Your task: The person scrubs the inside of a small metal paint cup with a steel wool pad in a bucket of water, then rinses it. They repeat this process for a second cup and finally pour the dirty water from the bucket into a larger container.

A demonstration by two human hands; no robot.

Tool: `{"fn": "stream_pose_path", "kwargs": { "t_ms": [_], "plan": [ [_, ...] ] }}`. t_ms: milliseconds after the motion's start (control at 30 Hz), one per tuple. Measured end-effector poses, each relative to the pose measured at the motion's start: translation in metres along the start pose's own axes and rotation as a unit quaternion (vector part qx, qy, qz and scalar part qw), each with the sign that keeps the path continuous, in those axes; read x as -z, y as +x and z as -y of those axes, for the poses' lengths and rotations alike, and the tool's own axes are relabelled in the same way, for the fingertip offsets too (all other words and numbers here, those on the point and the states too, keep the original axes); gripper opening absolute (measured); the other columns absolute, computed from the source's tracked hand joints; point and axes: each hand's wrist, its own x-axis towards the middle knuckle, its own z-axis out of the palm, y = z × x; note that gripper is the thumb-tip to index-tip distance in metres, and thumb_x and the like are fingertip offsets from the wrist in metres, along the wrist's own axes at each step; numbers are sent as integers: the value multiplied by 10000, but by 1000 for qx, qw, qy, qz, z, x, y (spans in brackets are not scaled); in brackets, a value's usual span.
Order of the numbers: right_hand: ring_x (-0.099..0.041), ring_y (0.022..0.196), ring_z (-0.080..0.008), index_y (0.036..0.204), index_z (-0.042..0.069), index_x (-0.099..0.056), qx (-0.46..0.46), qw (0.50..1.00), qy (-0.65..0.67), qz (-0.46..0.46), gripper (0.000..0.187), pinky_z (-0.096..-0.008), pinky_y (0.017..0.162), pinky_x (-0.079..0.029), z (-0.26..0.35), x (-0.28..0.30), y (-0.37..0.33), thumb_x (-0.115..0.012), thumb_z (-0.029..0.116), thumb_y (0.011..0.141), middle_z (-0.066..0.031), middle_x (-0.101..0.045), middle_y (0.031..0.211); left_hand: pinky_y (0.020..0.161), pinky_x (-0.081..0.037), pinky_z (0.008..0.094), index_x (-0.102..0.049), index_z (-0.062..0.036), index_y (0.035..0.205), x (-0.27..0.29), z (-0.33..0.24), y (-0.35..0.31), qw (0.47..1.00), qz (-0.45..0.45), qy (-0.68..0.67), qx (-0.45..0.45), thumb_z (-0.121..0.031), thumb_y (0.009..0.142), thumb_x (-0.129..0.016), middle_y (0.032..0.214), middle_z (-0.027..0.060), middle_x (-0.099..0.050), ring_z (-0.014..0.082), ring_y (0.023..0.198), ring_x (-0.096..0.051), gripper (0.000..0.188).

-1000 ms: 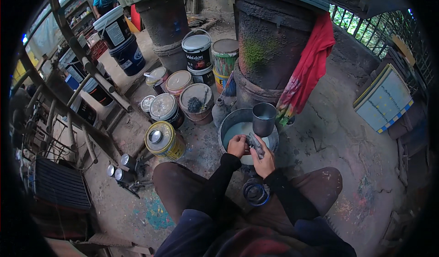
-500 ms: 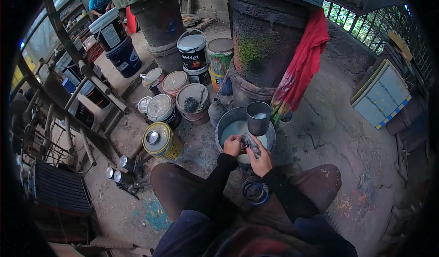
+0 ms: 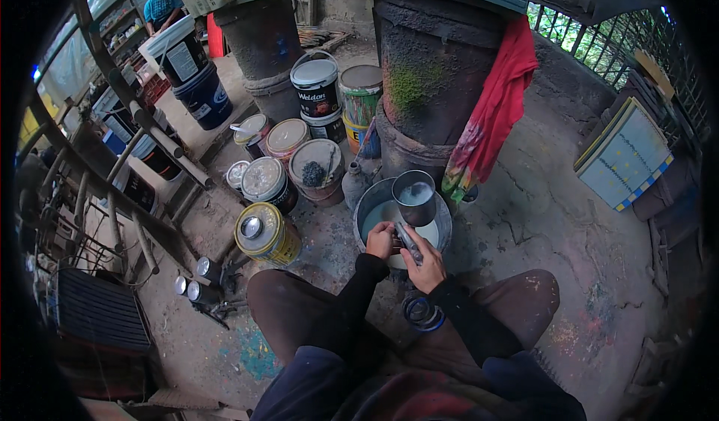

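Note:
A dark metal cup (image 3: 416,210) is held over a grey bucket (image 3: 357,219) of whitish liquid (image 3: 428,232), between my knees. Its mouth leans toward me and shows some pale liquid inside. Just below the cup, my right hand (image 3: 427,268) is closed around a grey, handle-like tool (image 3: 409,246); its exact kind is unclear, and its join with the cup is partly hidden. My left hand (image 3: 380,240) pinches at the left side of this tool, fingertips partly hidden. Dark coiled rings (image 3: 423,312) lie on the floor below my hands.
Several lidded paint buckets (image 3: 264,177) crowd the left, with a yellow tin (image 3: 267,232) nearest. A grey bottle (image 3: 355,184) stands against the bucket. Behind rises a large mossy drum (image 3: 438,69) with a red cloth (image 3: 500,99). Boards (image 3: 625,155) lean at right; a person (image 3: 162,5) sits far left.
The cup has tipped toward me and shifted slightly left and nearer, so more of its inside shows. My hands keep nearly the same place. The far person's head and arms have moved.

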Motion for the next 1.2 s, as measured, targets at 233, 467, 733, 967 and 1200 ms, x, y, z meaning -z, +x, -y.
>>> {"fn": "stream_pose_path", "kwargs": {
  "t_ms": [233, 467, 733, 967, 1200],
  "plan": [
    [-576, 1037, -348, 1251, 29, -474, 5, 1000, 27, -4, 444, -370, 863, -454, 2, 3, 1, -600, 97, 831, -212, -571, 1145, 529, -532, 351, -486, -6, 1059, 3, -3, -4, 1000, 15, 6, -11, -158, 923, -412, 815, 145, -589, 245, 615, -623, 217],
    [-575, 1042, -340, 1254, 36, -476, 14, 998, 53, -4, 443, -360, 858, -457, 6, 0, 2, -599, 104, 834, -207, -571, 1148, 532, -535, 339, -456, 4, 1087, 11, -7, -14, 999, -1, 21, -29, -188, 930, -441, 799, 137, -577, 227, 590, -614, 249],
    [-562, 1087, -321, 1252, 22, -482, -15, 995, 98, 22, 431, -349, 895, -440, 23, -6, 0, -589, 106, 843, -201, -575, 1162, 506, -528, 322, -456, 5, 1059, 29, -9, -29, 1000, -15, -3, -13, -221, 934, -468, 724, 115, -563, 218, 558, -617, 259],
    [-577, 633, -128, 1283, 75, -466, -125, 976, 170, 59, 437, -296, 592, -518, 28, -13, -3, -554, 80, 854, -96, -626, 918, 493, -535, 327, -473, 14, 1059, 43, -3, -33, 999, -22, -19, -37, -228, 927, -494, 759, 114, -557, 215, 566, -627, 276],
    [-583, 654, -121, 1295, 72, -454, -131, 975, 157, 82, 449, -269, 613, -487, 24, -18, -5, -542, 81, 854, -99, -632, 895, 513, -543, 335, -470, 14, 1082, 51, 2, -36, 998, -35, 2, -43, -197, 914, -511, 799, 113, -547, 246, 596, -630, 273]
  ]
}}
